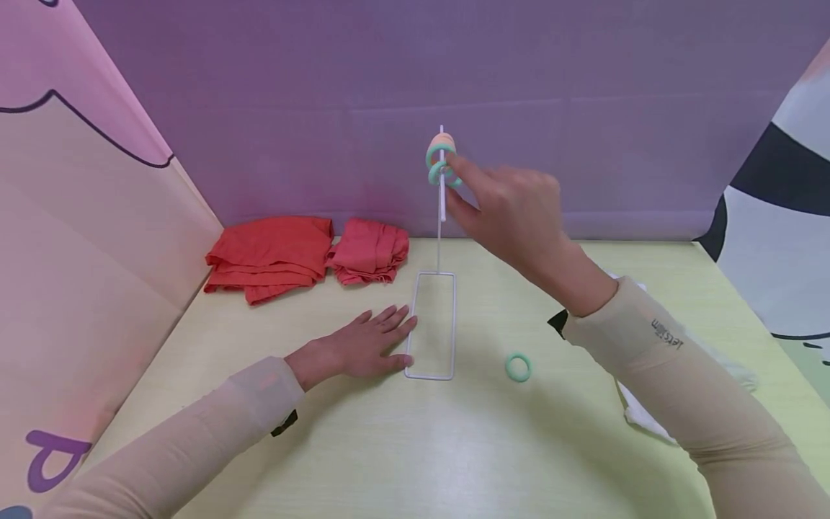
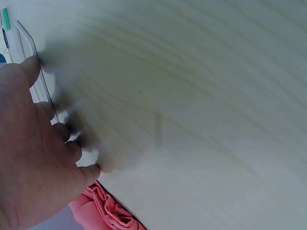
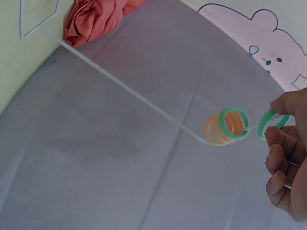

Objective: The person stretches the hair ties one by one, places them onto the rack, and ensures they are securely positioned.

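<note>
A thin white wire stand (image 1: 439,245) rises from a rectangular wire base (image 1: 454,324) on the table. Several orange rings (image 1: 442,138) and a green ring (image 3: 224,125) hang on its upper arm. My right hand (image 1: 512,205) pinches another green ring (image 3: 262,125) between thumb and fingertips at the arm's near part; in the right wrist view the rod runs from the hung rings up to this one. My left hand (image 1: 369,342) lies palm down on the table, fingers spread, with fingertips at the base's left side. One loose green ring (image 1: 509,367) lies right of the base.
Two folded cloths, a red one (image 1: 275,249) and a pinkish-red one (image 1: 371,251), lie at the back left of the table. A white cloth (image 1: 642,422) is partly hidden under my right forearm. A purple fabric wall (image 1: 311,144) stands behind the stand.
</note>
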Available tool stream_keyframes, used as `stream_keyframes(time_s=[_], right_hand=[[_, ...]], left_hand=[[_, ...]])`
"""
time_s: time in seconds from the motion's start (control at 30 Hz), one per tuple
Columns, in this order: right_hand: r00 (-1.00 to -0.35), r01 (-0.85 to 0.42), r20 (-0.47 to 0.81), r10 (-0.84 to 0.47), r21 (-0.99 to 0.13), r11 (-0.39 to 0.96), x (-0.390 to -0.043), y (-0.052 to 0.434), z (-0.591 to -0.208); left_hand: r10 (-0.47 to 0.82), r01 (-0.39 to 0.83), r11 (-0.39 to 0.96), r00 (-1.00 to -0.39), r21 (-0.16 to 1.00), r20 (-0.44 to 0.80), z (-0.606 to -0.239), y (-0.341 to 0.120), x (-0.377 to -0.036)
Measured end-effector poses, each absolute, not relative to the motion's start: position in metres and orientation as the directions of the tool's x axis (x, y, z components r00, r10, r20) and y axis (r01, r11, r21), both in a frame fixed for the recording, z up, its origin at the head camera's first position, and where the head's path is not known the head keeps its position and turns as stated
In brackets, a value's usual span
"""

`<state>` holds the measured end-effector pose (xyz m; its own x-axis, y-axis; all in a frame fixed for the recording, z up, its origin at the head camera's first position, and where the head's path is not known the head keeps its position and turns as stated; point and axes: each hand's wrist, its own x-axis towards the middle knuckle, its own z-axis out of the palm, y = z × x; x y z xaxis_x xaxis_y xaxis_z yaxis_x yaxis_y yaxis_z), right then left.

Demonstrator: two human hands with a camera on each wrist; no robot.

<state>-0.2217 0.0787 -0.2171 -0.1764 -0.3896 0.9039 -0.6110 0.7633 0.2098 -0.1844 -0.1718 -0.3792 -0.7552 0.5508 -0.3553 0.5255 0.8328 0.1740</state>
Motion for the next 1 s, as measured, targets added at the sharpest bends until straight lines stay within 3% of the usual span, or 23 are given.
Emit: stream_keyframes(time_s=[0.43,1.0], right_hand=[[-0.253,-0.576,0.886,-0.389,0.185,0.796,-0.248,0.075,-0.218],[-0.330,-0.555,0.866,-0.376,0.144,0.819,-0.251,0.077,-0.218]], left_hand=[[0.545,0.524,0.836,-0.758,0.163,-0.360,-0.380,-0.172,-0.183],[0.547,0.526,0.834,-0.752,0.165,-0.368,-0.376,-0.170,-0.180]])
